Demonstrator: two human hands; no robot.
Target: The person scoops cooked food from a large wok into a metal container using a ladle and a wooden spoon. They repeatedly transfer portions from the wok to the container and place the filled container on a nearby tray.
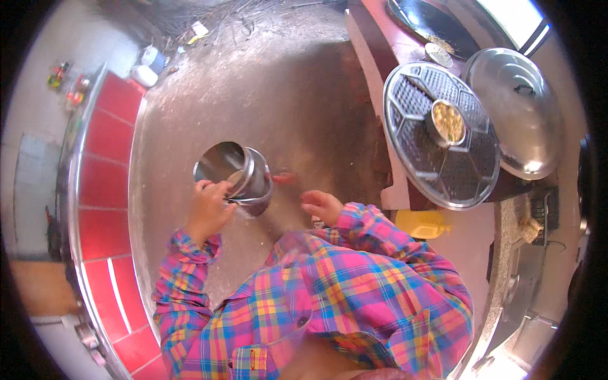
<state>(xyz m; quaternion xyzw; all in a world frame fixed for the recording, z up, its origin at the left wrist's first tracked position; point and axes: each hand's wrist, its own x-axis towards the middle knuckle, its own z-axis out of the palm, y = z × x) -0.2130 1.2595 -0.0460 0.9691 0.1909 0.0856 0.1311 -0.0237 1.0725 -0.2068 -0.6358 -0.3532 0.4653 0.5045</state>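
My left hand (209, 206) grips the near rim of a metal pot (259, 183), which hangs tilted over the floor at centre left. The vessel's round dark opening faces up and left, and something pale shows inside it. To the right of the pot, my right hand (322, 205) is held in the air with its fingers loosely curled and nothing seen in them. Farther right, a round perforated metal steamer tray (441, 175) carries a small metal bowl (448, 123) of yellowish chopped food.
A large domed metal lid (522, 104) lies behind the tray. Beyond are a wok (437, 23) set in the stove and a small bowl (438, 55). A yellow plastic container (420, 224) stands below the stove edge. A red-tiled counter (105, 185) runs along the left.
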